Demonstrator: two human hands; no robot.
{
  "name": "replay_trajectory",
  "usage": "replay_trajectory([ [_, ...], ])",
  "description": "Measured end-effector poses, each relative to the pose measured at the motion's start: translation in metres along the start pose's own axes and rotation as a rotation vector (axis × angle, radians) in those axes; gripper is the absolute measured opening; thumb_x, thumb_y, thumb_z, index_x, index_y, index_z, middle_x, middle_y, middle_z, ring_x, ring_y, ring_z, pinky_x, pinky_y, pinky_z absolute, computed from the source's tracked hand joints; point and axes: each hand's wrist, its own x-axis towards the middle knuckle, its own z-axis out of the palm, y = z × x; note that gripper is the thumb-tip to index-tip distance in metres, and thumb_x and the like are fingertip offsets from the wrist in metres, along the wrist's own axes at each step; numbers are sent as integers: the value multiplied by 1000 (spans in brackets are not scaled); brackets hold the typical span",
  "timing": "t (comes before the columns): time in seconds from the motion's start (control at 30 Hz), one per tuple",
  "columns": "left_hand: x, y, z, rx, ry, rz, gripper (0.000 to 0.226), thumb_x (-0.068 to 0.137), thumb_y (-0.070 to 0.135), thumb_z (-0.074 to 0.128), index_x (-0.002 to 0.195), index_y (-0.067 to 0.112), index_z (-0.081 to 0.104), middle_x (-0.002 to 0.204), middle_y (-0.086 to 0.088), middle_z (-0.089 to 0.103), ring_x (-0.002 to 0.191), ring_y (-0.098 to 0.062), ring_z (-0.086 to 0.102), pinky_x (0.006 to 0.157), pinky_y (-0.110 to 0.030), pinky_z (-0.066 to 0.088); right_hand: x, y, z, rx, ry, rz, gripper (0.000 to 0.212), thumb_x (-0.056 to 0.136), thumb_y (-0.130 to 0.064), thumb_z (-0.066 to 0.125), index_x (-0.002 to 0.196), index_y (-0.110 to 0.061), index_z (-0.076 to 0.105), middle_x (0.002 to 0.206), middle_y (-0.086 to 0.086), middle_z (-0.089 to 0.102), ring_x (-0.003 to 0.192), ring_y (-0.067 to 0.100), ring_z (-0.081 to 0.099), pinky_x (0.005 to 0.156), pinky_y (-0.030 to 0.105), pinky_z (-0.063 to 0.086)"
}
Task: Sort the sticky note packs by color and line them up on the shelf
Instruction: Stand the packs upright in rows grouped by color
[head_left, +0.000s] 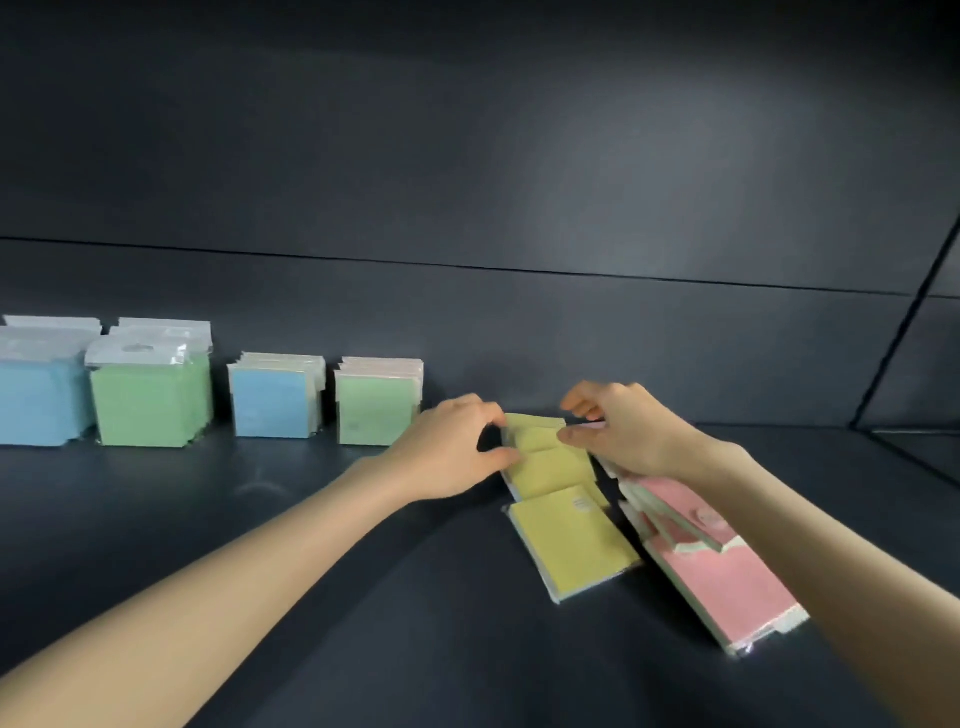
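Nearest, on the dark shelf (311, 561): pink packs (727, 577) lie flat and overlapping at right, part under the right forearm. Just left of them, yellow packs (571, 540) lie toppled in a fanned row. Left hand (457, 447) half curled, thumb and fingers pinching the left edge of the far yellow packs. Right hand (618, 431) curled, pinching their right side. Farther back at left, standing rows: small green packs (374, 413), small blue packs (272, 405), large green packs (145, 402), large blue packs (36, 402).

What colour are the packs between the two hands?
Yellow; the packs show best in the head view.
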Motion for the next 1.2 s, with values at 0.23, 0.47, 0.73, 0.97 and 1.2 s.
replay_trajectory([
  [0.23, 4, 22, 19, -162, -108, -256, 54, 76, 58, 66, 110, 17, 60, 104, 0, 66, 96, -17, 61, 90, -39, 49, 1, 27, 1, 72, -199, -49, 43, 79, -38, 71, 115, -19, 59, 110, 0, 61, 97, 15, 59, 79, 22, 46],
  [0.47, 17, 22, 22, -462, -71, -325, 41, 74, 25, 80, 109, 11, 65, 95, -3, 67, 84, -12, 63, 81, -28, 52, 13, 34, -3, 205, -279, -26, 46, 77, -33, 75, 116, -18, 58, 97, -6, 60, 79, 8, 58, 59, 14, 46],
  [0.73, 32, 17, 9, -821, 65, -196, 19, 80, 4, 72, 96, 14, 69, 97, -9, 69, 85, -14, 67, 71, -27, 58, 22, 36, -10, 558, -276, 6, 28, 80, -13, 72, 104, -14, 57, 93, 7, 70, 88, 21, 68, 83, 35, 56],
  [0.97, 54, 7, 26, -719, 243, -281, 33, 86, 28, 67, 117, 18, 60, 106, 2, 65, 99, -10, 62, 83, -21, 50, 32, 44, -10, 764, 114, 70, 23, 82, 0, 68, 98, -7, 53, 98, 18, 70, 89, 29, 69, 82, 42, 56],
  [1.2, 52, -4, 51, -383, -100, -349, 99, 48, 73, 69, 131, 26, 46, 130, 9, 51, 122, -14, 47, 105, -35, 38, 32, 56, -6, 854, 207, 180, 38, 80, 3, 68, 109, -7, 46, 98, 12, 64, 80, 24, 62, 68, 29, 52],
])
